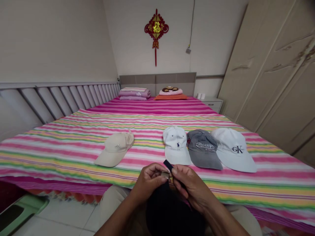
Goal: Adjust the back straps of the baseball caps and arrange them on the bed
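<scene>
A dark cap (172, 213) rests low in front of me, over my lap. My left hand (149, 182) and my right hand (189, 185) meet above it, both pinching its dark back strap (168, 165) and a small metal buckle (165, 175). On the striped bed beyond lie a beige cap (115, 149) to the left, then a white cap (176, 146), a grey cap (205, 149) and a white cap with black letters (233, 149) side by side.
The striped bedspread (73, 144) covers a wide bed. Folded blankets (135, 93) and a pillow stack (171, 93) lie at the headboard. A wardrobe (275, 82) stands on the right, a padded wall panel (49, 101) on the left, a green stool (17, 214) on the floor.
</scene>
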A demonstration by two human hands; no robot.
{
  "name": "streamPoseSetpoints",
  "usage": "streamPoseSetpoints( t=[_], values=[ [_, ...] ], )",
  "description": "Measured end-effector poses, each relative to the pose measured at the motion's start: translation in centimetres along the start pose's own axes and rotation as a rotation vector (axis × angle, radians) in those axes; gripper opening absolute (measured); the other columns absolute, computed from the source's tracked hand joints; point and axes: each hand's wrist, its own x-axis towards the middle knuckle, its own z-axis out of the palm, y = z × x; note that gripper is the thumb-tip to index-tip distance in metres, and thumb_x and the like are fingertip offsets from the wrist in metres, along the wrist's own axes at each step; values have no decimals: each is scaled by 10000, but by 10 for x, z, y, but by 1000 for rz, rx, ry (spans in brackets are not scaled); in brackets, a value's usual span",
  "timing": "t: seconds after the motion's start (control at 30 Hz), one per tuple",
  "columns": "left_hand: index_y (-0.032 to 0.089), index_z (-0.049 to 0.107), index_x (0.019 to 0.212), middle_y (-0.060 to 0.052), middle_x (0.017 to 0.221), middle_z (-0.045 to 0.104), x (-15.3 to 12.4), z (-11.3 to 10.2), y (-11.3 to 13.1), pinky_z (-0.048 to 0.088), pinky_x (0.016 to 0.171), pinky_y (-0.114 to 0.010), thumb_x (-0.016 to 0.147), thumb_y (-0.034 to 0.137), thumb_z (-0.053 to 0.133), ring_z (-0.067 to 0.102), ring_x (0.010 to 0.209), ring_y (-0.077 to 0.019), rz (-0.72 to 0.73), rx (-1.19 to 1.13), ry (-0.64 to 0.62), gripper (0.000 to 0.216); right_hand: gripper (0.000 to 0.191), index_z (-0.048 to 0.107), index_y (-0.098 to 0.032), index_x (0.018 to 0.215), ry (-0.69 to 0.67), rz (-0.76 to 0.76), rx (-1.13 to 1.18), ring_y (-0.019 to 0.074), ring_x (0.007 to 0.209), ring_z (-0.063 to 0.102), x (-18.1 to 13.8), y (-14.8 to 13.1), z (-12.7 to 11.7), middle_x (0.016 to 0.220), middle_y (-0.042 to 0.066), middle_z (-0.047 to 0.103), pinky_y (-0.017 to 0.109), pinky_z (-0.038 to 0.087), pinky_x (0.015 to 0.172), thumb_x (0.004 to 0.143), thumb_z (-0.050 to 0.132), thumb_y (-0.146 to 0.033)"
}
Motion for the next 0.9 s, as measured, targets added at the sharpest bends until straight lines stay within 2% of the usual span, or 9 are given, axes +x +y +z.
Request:
streamPoseSetpoints(
  t=[0.1,0.2,0.37,0.57,0.9],
  values=[
    [147,610,745,-28,642,644,1,1,-8,429,652,-262,572,272,740,580,622,-133,-34,-233,38,250,310,513,-144,608,70,-20,27,20,314,297,-3,-2,1,414,-53,482,164,216,359,730,580,-421],
    [147,602,729,-19,622,639,1,3,-13,432,605,-238,554,285,752,577,583,-120,-77,-354,112,269,269,511,-146,577,173,-18,28,39,331,355,-5,-4,1,428,-45,488,169,237,360,671,624,-371],
    [143,602,720,-13,605,633,2,5,-16,441,575,-232,539,279,761,582,555,-121,-105,-391,172,276,196,532,-132,562,165,-22,18,33,333,346,-4,-3,0,454,-42,485,171,228,362,645,608,-292],
    [132,607,703,-14,607,640,3,7,-16,448,564,-224,528,270,768,582,537,-114,-92,-394,186,275,199,538,-129,560,144,15,-16,28,318,338,1,3,-3,441,-39,480,171,198,351,645,595,-300],
    [131,601,739,-27,593,644,2,4,-20,462,562,-236,545,267,757,591,550,-124,-36,-346,109,283,217,522,-136,553,139,28,14,25,320,335,1,6,-2,466,-41,493,175,202,349,639,615,-313]
  ],
)
